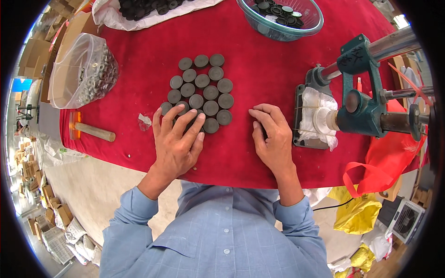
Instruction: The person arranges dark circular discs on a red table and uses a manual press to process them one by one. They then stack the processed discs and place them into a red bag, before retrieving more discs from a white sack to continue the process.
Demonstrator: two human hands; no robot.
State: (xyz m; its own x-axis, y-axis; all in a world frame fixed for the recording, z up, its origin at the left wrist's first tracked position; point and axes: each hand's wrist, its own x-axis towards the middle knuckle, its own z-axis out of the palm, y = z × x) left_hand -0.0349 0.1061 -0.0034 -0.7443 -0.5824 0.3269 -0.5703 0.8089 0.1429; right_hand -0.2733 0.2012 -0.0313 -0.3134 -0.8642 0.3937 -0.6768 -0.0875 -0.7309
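Observation:
Dark grey round discs [202, 81], caps by their look, lie flat in a close group of several rows on the red cloth. My left hand [174, 141] rests over the near left end of this group with its fingers spread, fingertips touching the nearest discs and hiding some. To the right of the group, my right hand [272, 139] lies on the cloth, fingers loosely bent and thumb apart. A dark patch shows under its palm, and I cannot tell whether it is shadow or a disc.
A green hand press [352, 102] with a white-wrapped base stands at right, beside a red bag [384, 153]. At left are a clear tub [69, 69] of small metal parts and a mallet [95, 131]. A clear bowl [278, 30] and white sack [104, 18] hold black pieces.

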